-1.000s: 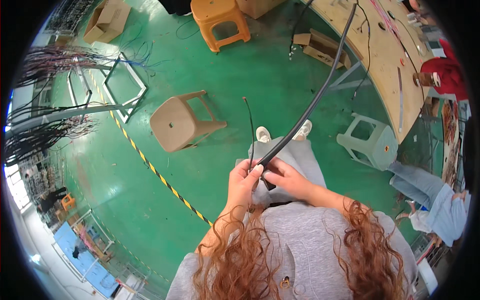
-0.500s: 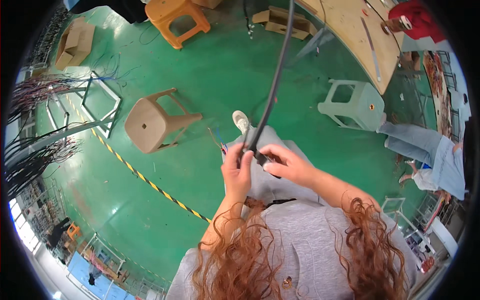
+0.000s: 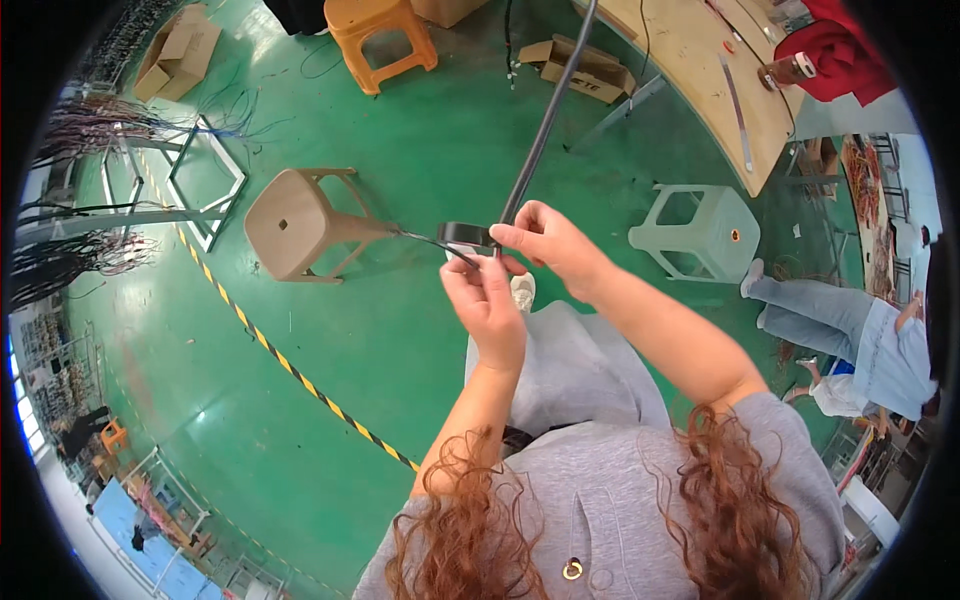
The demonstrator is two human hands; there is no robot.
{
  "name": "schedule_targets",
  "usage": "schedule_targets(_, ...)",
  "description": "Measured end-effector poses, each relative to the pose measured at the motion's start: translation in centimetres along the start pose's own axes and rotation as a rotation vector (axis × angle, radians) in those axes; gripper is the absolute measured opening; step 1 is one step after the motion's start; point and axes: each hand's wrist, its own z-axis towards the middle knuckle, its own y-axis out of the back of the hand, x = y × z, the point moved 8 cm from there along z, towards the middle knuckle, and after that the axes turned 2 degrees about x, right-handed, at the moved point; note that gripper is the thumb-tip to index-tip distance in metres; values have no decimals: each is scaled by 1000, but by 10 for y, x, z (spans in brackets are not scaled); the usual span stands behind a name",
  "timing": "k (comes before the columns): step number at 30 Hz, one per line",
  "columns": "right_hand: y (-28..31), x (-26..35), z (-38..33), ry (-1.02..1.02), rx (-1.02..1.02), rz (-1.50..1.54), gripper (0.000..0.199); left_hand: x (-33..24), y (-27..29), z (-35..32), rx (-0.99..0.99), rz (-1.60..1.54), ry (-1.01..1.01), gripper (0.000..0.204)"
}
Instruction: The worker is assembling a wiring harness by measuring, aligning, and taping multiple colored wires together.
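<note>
A long black cable point(image 3: 545, 122) slants down from the top of the view to my two hands. My left hand point(image 3: 487, 310) pinches the cable's lower end between thumb and fingers. Thin dark wires point(image 3: 428, 240) stick out leftward from that grip. Just above it, my right hand point(image 3: 555, 250) is closed on the edge of a roll of black tape point(image 3: 462, 236) with a pale core. The roll sits beside the cable; whether tape is stuck to the cable is hidden by my fingers.
A brown stool point(image 3: 285, 225) stands to the left, a pale green stool point(image 3: 700, 235) to the right, an orange stool point(image 3: 382, 40) farther off. A wooden table point(image 3: 690, 70) fills the upper right. Yellow-black floor tape point(image 3: 285, 365) crosses the left. Another person point(image 3: 880, 340) is at far right.
Both hands have risen away from my lap. The tape roll now shows clearly at my right hand, and the wires point left from my left hand. The view has shifted slightly.
</note>
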Motion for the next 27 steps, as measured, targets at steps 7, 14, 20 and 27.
schedule_targets(7, -30, -15, 28, 208, 345, 368, 49, 25, 11, 17, 5, -68, 323, 16)
schedule_targets(14, -15, -52, 5, 108, 217, 295, 37, 19, 7, 25, 250, 327, 398, 22)
schedule_targets(20, 0, -42, -30, 207, -21, 198, 33, 30, 15, 27, 398, 551, 233, 26)
schedule_targets(27, -25, 41, -20, 176, 204, -435, 43, 10, 22, 15, 270, 223, -79, 12)
